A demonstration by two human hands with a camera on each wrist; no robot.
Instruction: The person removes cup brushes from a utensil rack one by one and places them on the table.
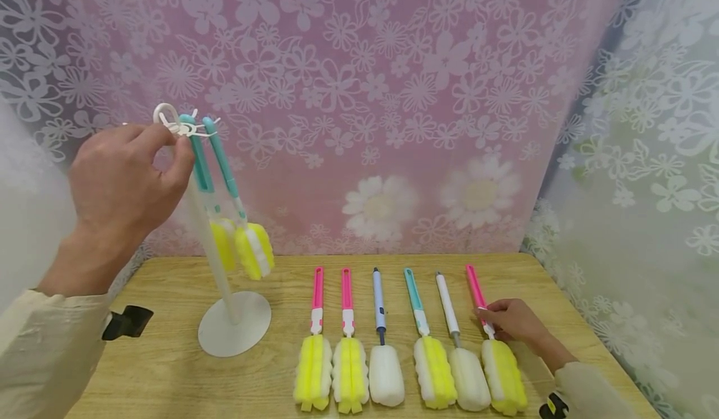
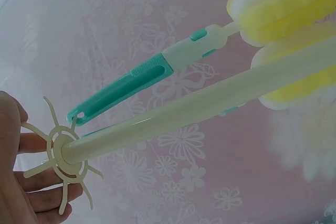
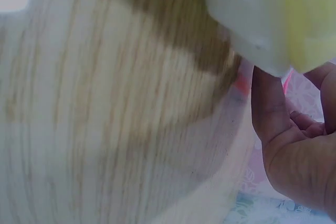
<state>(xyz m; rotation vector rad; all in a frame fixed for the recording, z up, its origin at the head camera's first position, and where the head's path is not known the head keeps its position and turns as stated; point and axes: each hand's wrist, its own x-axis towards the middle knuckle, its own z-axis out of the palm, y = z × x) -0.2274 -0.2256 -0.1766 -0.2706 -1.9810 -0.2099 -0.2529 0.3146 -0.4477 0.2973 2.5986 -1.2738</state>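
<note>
At the upper left in the head view, my left hand [image 1: 132, 172] grips the hooked top of a white stand [image 1: 224, 294]. Its ring of hooks [image 2: 67, 153] shows against my fingers [image 2: 44, 200] in the left wrist view. Two teal-handled sponge brushes [image 1: 255, 250] hang from the hooks, their yellow-and-white heads pointing down. My right hand [image 1: 517, 325] pinches the neck of the rightmost pink-handled sponge brush [image 1: 504, 375], which lies along the table. In the right wrist view, that brush's head [image 3: 262, 19] covers part of the fingertips.
On the wooden table [image 1: 168, 369] lies a row of brushes: two pink-handled ones [image 1: 313, 369], a blue-handled one [image 1: 386, 375], a teal-handled one [image 1: 434, 369] and a white-handled one [image 1: 470, 378]. A pink flowered curtain [image 1: 365, 125] hangs behind the table.
</note>
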